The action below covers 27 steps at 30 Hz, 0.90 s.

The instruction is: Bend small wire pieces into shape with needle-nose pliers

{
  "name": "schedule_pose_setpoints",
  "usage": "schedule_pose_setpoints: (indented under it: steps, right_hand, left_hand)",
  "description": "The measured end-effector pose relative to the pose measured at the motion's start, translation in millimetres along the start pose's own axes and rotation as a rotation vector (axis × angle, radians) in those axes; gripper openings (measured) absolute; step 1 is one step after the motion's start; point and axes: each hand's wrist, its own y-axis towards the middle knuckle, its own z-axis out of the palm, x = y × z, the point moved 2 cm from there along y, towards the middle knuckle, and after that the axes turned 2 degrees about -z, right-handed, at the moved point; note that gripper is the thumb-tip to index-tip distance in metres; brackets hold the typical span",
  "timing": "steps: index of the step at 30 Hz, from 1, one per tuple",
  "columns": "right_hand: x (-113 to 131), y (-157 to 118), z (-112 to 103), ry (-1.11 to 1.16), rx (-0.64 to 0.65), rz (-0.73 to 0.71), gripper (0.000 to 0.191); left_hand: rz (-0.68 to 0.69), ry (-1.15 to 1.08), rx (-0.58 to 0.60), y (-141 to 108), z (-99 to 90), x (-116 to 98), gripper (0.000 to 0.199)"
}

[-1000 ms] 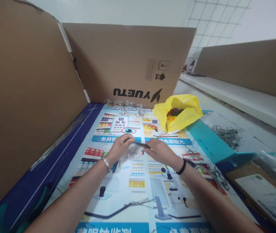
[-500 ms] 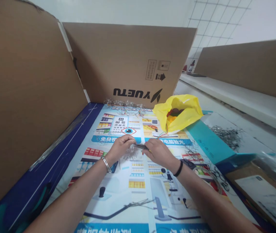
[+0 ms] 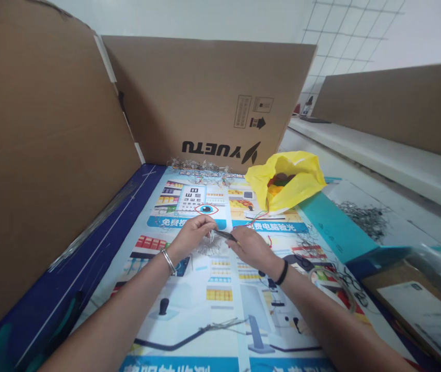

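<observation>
My left hand [image 3: 192, 235] is pinched closed on a thin wire [image 3: 211, 237] over the middle of the printed sheet. My right hand [image 3: 252, 250] is wrapped round a pair of pliers [image 3: 225, 235], whose dark jaws point left and reach the left fingertips. Just what the jaw tips touch is too small to tell. Below the hands lies a tangle of fine silvery wires [image 3: 208, 249]. Red and green threads [image 3: 258, 214] run from the yellow bag [image 3: 300, 188] towards my right hand.
Tangled wire [image 3: 201, 168] lies along the back cardboard panel [image 3: 205, 93]. Long straight wires [image 3: 89, 227] rest at the left. A dark wire pile [image 3: 363, 219], wire coil [image 3: 332, 284] and brown package [image 3: 418, 310] are at the right. More wires [image 3: 220, 325] lie nearer me.
My right hand has shifted slightly down and the pliers with it. More of the red thread shows beside it. My left hand stays nearly in place.
</observation>
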Motion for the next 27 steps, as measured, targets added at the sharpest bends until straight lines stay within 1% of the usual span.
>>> schedule_pose_setpoints:
  steps: [5,7,11,13,17,21,24,27]
  right_hand:
    - [-1.3,0.0,2.0,-0.019,0.005,0.080,0.029]
    - [-0.6,-0.2,2.0,-0.035,0.010,0.093,0.028]
    - [0.9,0.0,-0.9,-0.025,0.026,0.093,0.026]
    - [0.0,0.2,-3.2,0.009,0.035,0.092,0.025]
    - [-5.0,0.8,-8.6,0.165,0.023,0.102,0.022]
    - [-7.4,3.7,-16.1,0.422,-0.064,0.143,0.013]
    - [-3.0,9.4,-21.4,0.562,-0.107,0.163,0.010]
    - [5.2,17.6,-23.3,0.622,-0.095,0.157,0.009]
  left_hand:
    - [-0.065,-0.121,0.126,0.0,-2.5,4.4,0.020]
    - [-0.084,-0.143,0.154,0.1,-3.1,6.5,0.024]
    - [-0.126,-0.147,0.141,0.9,-3.9,9.0,0.026]
    - [-0.122,-0.150,0.131,1.0,-4.0,8.2,0.025]
    - [-0.110,-0.190,0.154,-0.3,-2.9,5.4,0.029]
    - [-0.111,-0.193,0.191,-2.5,0.7,3.6,0.038]
    - [-0.093,-0.126,0.197,-3.0,4.4,3.0,0.040]
    - [-0.080,-0.097,0.216,-2.5,8.7,4.0,0.041]
